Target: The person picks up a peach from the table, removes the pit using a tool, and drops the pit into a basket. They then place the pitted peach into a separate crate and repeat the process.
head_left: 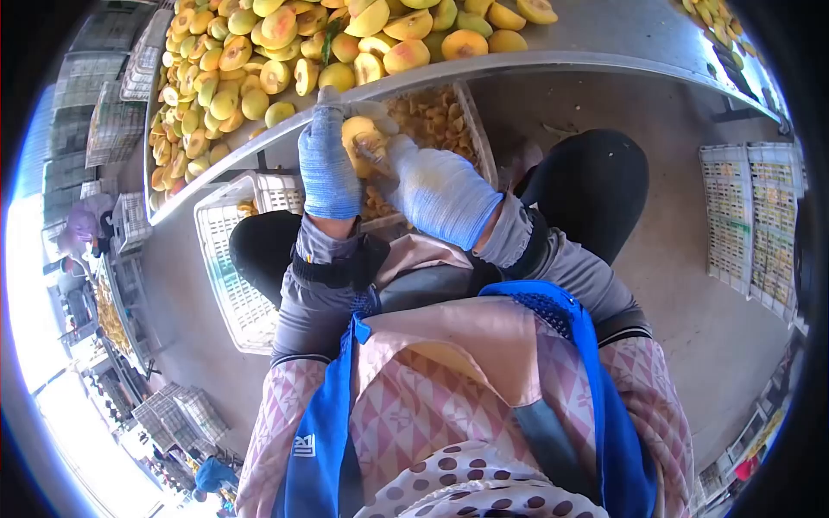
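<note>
My left hand (330, 168), in a blue and white knit glove, is closed around a yellow peach half (361, 138) just in front of the metal table's edge. My right hand (440, 190), gloved alike, grips a small metal pitting tool (373, 157) whose end meets the cut fruit. The tool's exact shape is partly hidden by my fingers. Below the hands stands a crate of brownish pits and scraps (442, 121). Many halved peaches (285, 52), yellow with reddish centres, are heaped on the table beyond.
The table's metal rim (570, 59) runs across in front of me. A white plastic crate (229, 268) stands by my left knee. Stacked crates (749, 220) are at the right. More crates (115, 125) and other people (86, 220) are on the left.
</note>
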Tool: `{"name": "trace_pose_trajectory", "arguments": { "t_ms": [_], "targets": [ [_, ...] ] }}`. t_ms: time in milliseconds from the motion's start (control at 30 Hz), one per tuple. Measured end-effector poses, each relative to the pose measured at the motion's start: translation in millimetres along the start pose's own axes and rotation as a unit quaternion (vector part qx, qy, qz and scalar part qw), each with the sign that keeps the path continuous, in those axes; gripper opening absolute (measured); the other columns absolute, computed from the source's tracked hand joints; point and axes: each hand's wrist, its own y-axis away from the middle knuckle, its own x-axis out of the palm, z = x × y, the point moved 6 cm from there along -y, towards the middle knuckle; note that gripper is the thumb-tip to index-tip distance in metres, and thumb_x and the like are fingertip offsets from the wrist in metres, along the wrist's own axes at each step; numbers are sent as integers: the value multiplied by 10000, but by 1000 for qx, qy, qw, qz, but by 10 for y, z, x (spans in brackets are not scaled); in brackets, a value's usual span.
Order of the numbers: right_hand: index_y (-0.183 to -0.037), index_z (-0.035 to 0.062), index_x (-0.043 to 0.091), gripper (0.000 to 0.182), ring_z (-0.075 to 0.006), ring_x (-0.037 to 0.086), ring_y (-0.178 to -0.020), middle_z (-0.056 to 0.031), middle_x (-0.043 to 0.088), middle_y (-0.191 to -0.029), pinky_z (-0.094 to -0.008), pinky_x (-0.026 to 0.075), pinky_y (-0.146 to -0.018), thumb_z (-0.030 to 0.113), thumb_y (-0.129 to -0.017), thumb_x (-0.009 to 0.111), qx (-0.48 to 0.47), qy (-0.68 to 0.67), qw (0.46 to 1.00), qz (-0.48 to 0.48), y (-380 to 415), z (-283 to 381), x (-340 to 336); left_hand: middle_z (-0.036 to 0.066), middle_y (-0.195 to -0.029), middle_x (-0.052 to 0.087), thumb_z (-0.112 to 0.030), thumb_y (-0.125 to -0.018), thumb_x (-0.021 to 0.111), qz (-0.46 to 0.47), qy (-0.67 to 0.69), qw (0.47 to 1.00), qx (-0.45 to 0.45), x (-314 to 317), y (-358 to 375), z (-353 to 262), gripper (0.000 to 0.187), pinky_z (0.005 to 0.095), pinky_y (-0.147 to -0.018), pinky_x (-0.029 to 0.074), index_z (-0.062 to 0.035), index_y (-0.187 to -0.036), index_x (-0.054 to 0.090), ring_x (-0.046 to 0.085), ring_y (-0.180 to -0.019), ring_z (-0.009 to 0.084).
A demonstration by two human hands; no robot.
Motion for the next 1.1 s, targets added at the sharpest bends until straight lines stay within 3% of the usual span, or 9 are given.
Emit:
{"name": "trace_pose_trajectory", "arguments": {
  "t_ms": [67,200,400,567,733,800,867,967,1100],
  "targets": [
    [-1353,46,476,540,-387,675,-736,-305,613,-1022,-422,540,-586,211,-875,668,-32,-40,998,-21,-11,-12,3,135,-804,697,-451,-1024,411,12,-56,997,52,62,24,-117,570,274,-650,534,52,-940,666,661,-699,175],
    [-1356,-12,451,546,-397,654,-676,-271,634,-829,-470,525,-578,211,-894,639,-191,-22,977,-92,-36,63,96,117,-794,692,-409,-1020,459,-19,-62,997,52,15,47,-152,515,269,-645,526,45,-907,674,660,-700,166],
    [-1382,-46,392,597,-412,642,-711,-304,605,-921,-457,528,-600,205,-893,626,-34,-59,998,-13,10,27,52,108,-792,694,-374,-1015,494,-28,-86,996,21,-69,-19,-65,474,270,-650,526,41,-891,687,662,-693,161],
    [-1345,-58,404,593,-429,648,-710,-270,648,-847,-467,531,-612,205,-872,646,-110,-86,989,-39,-31,-43,194,110,-802,703,-350,-1032,453,10,-134,988,72,46,50,-178,476,261,-672,527,34,-875,687,660,-707,155],
    [-1217,-59,489,450,-433,641,-709,-265,633,-806,-468,530,-614,174,-864,643,-72,-101,992,-26,40,-23,99,134,-875,690,-258,-998,464,118,-301,932,164,5,-10,-154,343,310,-747,536,36,-987,640,663,-810,211],
    [-1165,-57,522,394,-428,640,-713,-256,629,-800,-466,531,-621,162,-858,640,-72,-93,993,-20,54,-30,113,150,-919,680,-258,-978,484,132,-289,942,106,-94,-91,24,334,334,-796,531,44,-1032,616,659,-857,242],
    [-1112,-54,558,337,-418,642,-729,-242,626,-809,-457,536,-636,148,-852,633,-91,-119,988,-20,48,-26,123,165,-945,676,-319,-985,467,87,-197,976,-35,-218,-143,223,399,342,-834,520,52,-1023,611,652,-861,252],
    [-1071,-32,605,270,-387,643,-773,-219,624,-895,-429,547,-666,122,-849,609,-250,17,966,-55,79,102,109,120,-863,698,-460,-1036,372,132,1,988,-78,-1,-104,121,564,282,-703,539,29,-959,643,658,-789,181],
    [-1045,8,643,218,-363,638,-806,-200,609,-963,-403,554,-692,103,-859,580,-232,46,970,-49,41,131,96,115,-818,687,-536,-1017,367,38,22,999,-19,86,78,-101,635,281,-665,537,27,-923,642,652,-728,183]
  ]
}}
